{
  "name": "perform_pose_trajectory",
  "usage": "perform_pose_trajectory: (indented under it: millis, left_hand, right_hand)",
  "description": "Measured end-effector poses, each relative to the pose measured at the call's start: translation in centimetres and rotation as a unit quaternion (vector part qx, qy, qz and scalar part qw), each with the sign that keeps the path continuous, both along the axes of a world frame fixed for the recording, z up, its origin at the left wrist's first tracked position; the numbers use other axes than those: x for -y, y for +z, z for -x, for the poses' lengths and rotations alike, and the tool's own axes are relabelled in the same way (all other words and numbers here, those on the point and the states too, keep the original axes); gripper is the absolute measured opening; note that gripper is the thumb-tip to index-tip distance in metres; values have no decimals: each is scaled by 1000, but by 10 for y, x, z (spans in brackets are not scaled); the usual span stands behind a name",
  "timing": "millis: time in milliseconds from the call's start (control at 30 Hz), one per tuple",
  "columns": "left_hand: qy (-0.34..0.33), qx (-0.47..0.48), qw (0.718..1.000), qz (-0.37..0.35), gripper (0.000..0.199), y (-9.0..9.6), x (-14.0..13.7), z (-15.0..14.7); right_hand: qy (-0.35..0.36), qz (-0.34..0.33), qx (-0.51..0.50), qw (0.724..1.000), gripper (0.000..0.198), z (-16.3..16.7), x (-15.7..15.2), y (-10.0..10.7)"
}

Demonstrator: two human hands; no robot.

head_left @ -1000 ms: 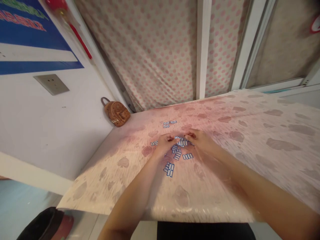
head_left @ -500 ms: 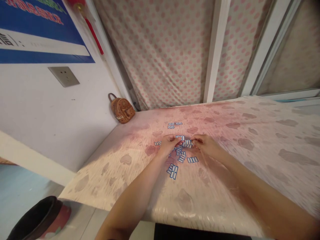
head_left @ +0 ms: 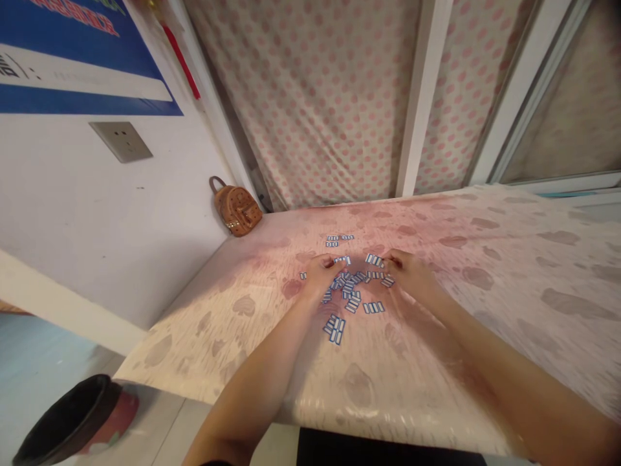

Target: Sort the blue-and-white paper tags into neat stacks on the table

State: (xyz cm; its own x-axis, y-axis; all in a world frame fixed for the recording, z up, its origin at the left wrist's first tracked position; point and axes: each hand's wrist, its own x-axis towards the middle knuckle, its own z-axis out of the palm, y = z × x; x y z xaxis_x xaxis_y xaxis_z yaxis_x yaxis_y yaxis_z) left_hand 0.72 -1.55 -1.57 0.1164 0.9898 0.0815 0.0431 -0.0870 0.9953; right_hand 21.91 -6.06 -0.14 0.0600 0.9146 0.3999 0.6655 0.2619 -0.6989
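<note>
Over the far half of the table, my left hand [head_left: 324,270] pinches a small flat blue-and-white striped piece [head_left: 343,260] between thumb and fingers. My right hand [head_left: 402,266] is closed on the edge of another blue-and-white striped piece [head_left: 374,259], held to the right and apart from the first. Below and between both hands lies a loose pile of similar pieces [head_left: 349,288], some overlapping. One piece [head_left: 373,307] lies alone nearer me, and a small cluster [head_left: 334,329] is closer still. The exact kind of these pieces is too small to tell.
Beyond my hands lies another small group of striped pieces [head_left: 334,240]. A brown mini backpack [head_left: 237,208] leans at the wall corner. The patterned tablecloth [head_left: 485,362] covers the table. A dark-lined bin [head_left: 82,421] stands on the floor at left. A dotted curtain [head_left: 330,103] hangs behind.
My hands have moved apart: the right one shifted right and away from me with its piece. More of the pile shows between them. The view has tilted slightly.
</note>
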Motion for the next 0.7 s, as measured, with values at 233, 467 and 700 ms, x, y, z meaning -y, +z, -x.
perform_pose_trajectory:
  millis: [233,467,700]
  left_hand:
    - [-40,30,998,36,15,5,12,-13]
    - [-26,-42,998,23,14,11,17,-10]
    - [-10,-94,995,18,20,16,11,-2]
  right_hand:
    - [28,6,-34,999,23,7,4,7]
    - [34,50,59,996,21,-8,-7,-1]
    - [16,51,184,981,13,-13,-15,-18]
